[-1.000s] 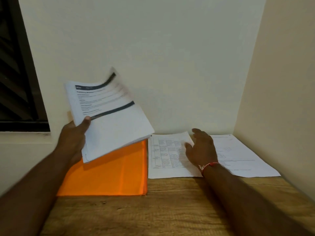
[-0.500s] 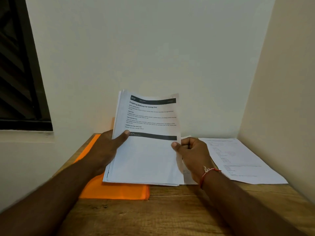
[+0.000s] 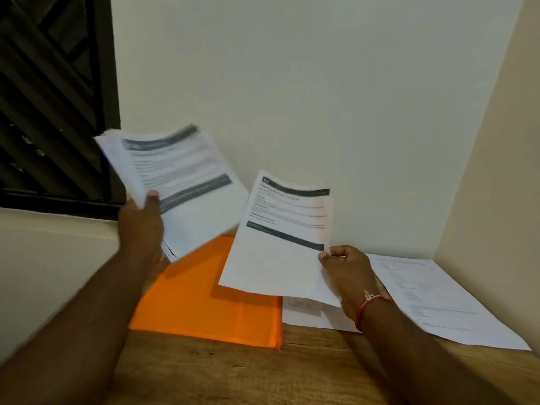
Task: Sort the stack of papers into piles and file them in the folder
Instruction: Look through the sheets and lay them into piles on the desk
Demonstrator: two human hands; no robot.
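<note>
Nearest lies the bare wooden tabletop (image 3: 263, 372), with both forearms reaching across it from the near edge. Between the two wrists, and closer to the left one, the orange folder (image 3: 210, 299) lies flat and closed on the wood, its far part running under the raised papers. Just below and inward of the right wrist, which wears a red thread bracelet (image 3: 368, 305), a printed page (image 3: 306, 315) lies flat against the folder's right edge, mostly covered by the hand and the paper above it. Outward of that wrist a second printed page (image 3: 438, 299) lies flat, reaching toward the corner of the side wall. The right hand (image 3: 347, 276) pinches the lower right edge of a single sheet (image 3: 280, 238), thumb on its face and fingers curled behind. The sheet stands lifted off the tabletop, tilted back, with a dark band across its top and another across its middle. The left hand (image 3: 140, 226) grips the stack of papers (image 3: 181, 182) at its near left edge, thumb pressed on the top page and fingers hidden beneath. The stack is held up in the air, fanned slightly and blurred, apart from the single sheet. Beyond the left hand is a dark window grille (image 3: 49, 97); beyond both hands rises the pale wall (image 3: 292, 83).
</note>
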